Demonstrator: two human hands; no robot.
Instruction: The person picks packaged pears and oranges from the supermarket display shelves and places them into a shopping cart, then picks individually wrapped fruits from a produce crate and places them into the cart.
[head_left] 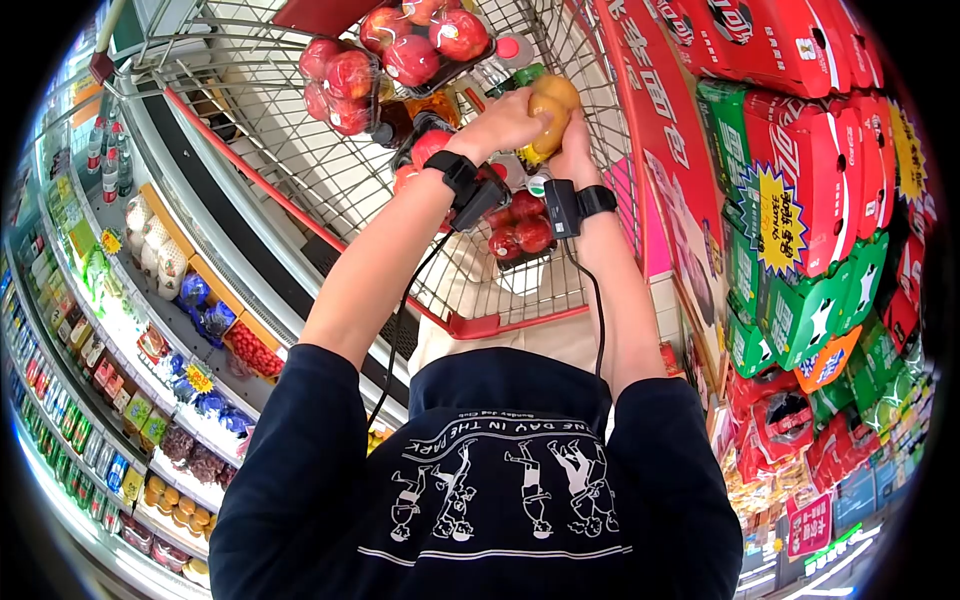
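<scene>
Inside a metal shopping cart (470, 322), my left hand (508, 122) and my right hand (574, 150) hold a pack of yellow-orange fruit (552, 108) between them near the cart's right side. The left fingers curl over the pack's left side; the right hand is against its lower right, its fingertips partly hidden. Packs of red apples (412, 60) lie to the upper left of my hands. Another pack of red fruit (520, 232) rests below them, by the right wrist. Bottles, one with a pink cap (509, 48), lie beside and under the fruit.
Refrigerated shelves with produce (160, 250) and drinks run along the left, close to the cart. On the right stand stacked red cartons (820, 180) and green cartons (815, 315) with yellow price signs. Cables hang from devices on both wrists.
</scene>
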